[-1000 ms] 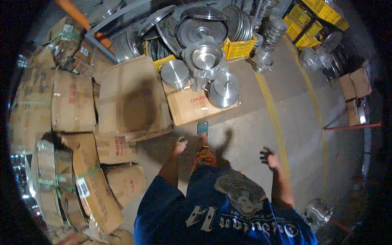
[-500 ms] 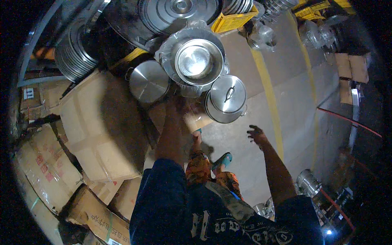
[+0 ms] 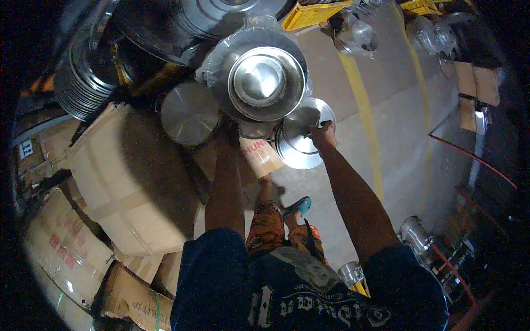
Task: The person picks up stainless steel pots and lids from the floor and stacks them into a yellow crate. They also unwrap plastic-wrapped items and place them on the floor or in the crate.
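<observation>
My right hand (image 3: 323,134) is closed at the handle of a round steel pot lid (image 3: 301,154), right of a large steel basin. My left hand (image 3: 225,124) reaches into shadow between the basin and a round steel vessel (image 3: 190,113) at the left; its fingers are too dark to make out. The wide basin (image 3: 218,83) is wrapped in clear plastic and has a shiny steel bowl (image 3: 259,83) inside it. A cardboard box (image 3: 259,157) with red print sits below the basin, beside the lid.
Large cardboard boxes (image 3: 127,182) fill the left side. Stacked steel lids (image 3: 83,83) stand at the far left, big round lids (image 3: 221,16) at the back. A yellow crate (image 3: 314,14) lies beyond the basin. Yellow lines (image 3: 359,99) mark the floor; steel pots (image 3: 414,234) stand at lower right.
My right hand has moved up and left from open air to the lid's handle and closed there. My left arm stays stretched out near the basin, its hand still in shadow.
</observation>
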The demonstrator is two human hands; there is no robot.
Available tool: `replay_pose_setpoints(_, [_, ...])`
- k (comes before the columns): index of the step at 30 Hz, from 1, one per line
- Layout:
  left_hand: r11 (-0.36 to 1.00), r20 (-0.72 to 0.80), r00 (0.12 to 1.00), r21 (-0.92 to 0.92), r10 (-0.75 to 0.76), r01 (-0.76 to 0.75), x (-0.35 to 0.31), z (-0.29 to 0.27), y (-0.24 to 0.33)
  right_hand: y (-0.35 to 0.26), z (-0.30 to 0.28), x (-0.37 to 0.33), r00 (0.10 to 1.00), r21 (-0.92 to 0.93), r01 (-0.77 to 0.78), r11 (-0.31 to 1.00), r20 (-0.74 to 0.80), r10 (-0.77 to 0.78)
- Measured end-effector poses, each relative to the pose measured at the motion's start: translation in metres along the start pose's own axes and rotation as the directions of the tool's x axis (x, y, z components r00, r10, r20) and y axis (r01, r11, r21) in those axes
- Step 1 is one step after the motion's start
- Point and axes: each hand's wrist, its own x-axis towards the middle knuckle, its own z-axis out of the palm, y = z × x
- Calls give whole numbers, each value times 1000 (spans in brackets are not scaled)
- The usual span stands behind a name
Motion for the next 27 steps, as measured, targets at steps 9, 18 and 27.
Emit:
replay_pose_setpoints(9, [999, -8, 999, -4, -34, 34, -15, -57, 0, -2, -19, -33, 899, 539, -428, 725, 337, 280])
replay_pose_setpoints(18, [1000, -16, 1000, -25, 2, -2, -24, -60, 14, -120, -139, -50, 992, 577, 110, 809, -117, -51])
replay_pose_setpoints(27, [994, -24, 999, -105, 21, -23, -34, -54, 24, -200, -100, 22, 921, 189, 389, 902, -36, -389])
